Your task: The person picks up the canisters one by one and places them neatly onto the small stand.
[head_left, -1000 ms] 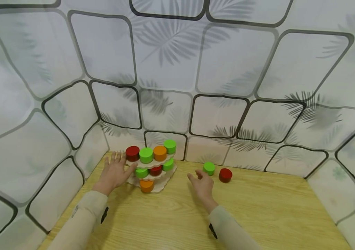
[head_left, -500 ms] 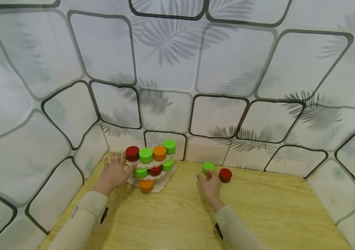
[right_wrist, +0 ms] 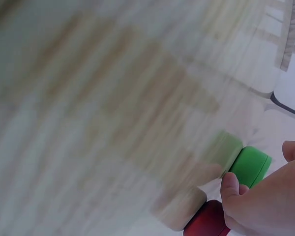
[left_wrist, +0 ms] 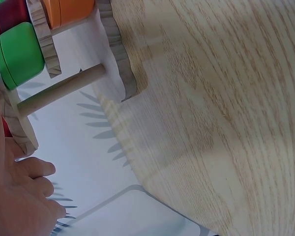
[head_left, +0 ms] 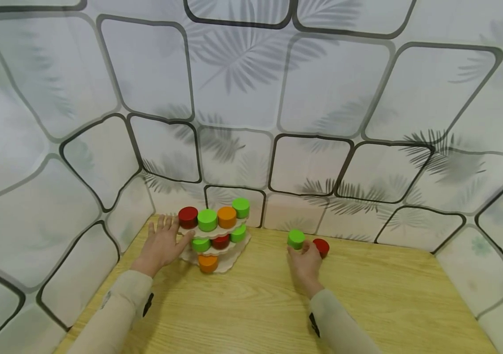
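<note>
On the left of the table stands a tiered wooden stand [head_left: 229, 261] with scalloped edges, bearing several red, green and orange round blocks [head_left: 207, 220]. My left hand [head_left: 159, 244] rests against its upper left side, fingers spread and thumb along the front edge; in the left wrist view the fingertips [left_wrist: 46, 169] show past the tier's rim. My right hand [head_left: 307, 265] is at a green cylinder [head_left: 296, 238] on the table, thumb and forefinger on either side. Right wrist view: the forefinger sits between it and a red cylinder [right_wrist: 206, 220], the thumb a little off the green one.
The red cylinder [head_left: 322, 247] stands close to the right of the green one, partly behind my hand. A patterned wall covering [head_left: 304, 162] rises directly behind the table [head_left: 242, 314] and along its left and right sides. A wooden dowel [left_wrist: 64, 90] joins the stand's tiers.
My right hand has moved right and forward, from left of the green cylinder to around it, its thumb and forefinger drawing closer. The left hand and the stand have stayed put.
</note>
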